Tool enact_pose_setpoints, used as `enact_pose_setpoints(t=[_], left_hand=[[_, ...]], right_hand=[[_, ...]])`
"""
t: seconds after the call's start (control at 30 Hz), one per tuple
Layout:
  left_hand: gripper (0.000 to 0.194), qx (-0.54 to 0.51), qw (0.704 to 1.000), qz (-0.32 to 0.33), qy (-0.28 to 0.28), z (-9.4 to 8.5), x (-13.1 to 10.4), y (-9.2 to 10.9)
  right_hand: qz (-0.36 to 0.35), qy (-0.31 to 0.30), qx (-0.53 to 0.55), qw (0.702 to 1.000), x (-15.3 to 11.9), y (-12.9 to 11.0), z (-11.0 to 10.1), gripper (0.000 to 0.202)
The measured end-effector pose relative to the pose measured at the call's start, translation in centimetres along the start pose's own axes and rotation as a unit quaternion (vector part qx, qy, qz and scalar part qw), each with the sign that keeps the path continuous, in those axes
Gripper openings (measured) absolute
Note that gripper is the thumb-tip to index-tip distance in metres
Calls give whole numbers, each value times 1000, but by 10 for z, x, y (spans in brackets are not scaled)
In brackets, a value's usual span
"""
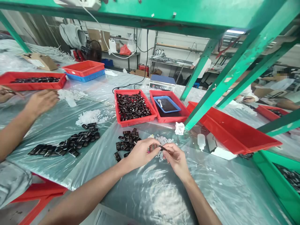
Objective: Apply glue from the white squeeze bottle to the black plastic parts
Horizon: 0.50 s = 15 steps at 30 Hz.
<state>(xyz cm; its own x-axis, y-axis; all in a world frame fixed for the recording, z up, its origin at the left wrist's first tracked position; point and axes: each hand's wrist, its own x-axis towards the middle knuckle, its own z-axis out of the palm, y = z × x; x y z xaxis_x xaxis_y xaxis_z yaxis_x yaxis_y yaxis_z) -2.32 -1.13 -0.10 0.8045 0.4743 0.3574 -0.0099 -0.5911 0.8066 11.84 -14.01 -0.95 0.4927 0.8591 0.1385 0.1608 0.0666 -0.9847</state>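
Observation:
My left hand (144, 151) and my right hand (174, 156) meet over the table, both closed on one small black part (161, 147). Fingers cover most of it, so its exact kind does not show. Beneath and behind my fingertips lies a scatter of small white plastic pieces (164, 140). Close beside my left hand is a loose pile of glossy black parts (126, 140). Beyond my hands stands a red tray (116, 112) heaped with similar black parts.
A red tray (159, 118) holds a blue tray (167, 111) with a white spoon. An empty-looking red bin (243, 134) leans at right near green posts (199, 107) and a small bottle (201, 141). A co-worker's hands (42, 101) are at left, near more black parts (77, 140).

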Motion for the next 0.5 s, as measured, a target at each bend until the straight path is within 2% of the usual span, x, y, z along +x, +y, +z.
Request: enact_pose_setpoints(t=[0.1,0.17,0.27,0.33,0.4,0.47,0.5], left_hand=[[17,13,1000,10,-13,0,-1,0],[14,-15,1000,14,-11,-2,0,-1],[10,-75,997,25,25,-10,3,-1],[8,-92,993,31,70,-20,7,-1],[8,-110,984,18,139,-33,13,1],[14,-167,958,-25,231,-48,16,1],[19,-208,936,-53,280,-56,16,0]], right_hand=[[-1,-6,-6,1000,-1,0,2,32],[0,-10,-8,1000,-2,0,1,33],[3,-15,-4,1000,-2,-1,0,35],[0,-11,-3,1000,-1,0,-1,36],[-9,-1,-8,1000,0,0,0,37],[-18,12,-18,1000,1,1,1,38],[-24,15,-23,999,1,2,2,38]])
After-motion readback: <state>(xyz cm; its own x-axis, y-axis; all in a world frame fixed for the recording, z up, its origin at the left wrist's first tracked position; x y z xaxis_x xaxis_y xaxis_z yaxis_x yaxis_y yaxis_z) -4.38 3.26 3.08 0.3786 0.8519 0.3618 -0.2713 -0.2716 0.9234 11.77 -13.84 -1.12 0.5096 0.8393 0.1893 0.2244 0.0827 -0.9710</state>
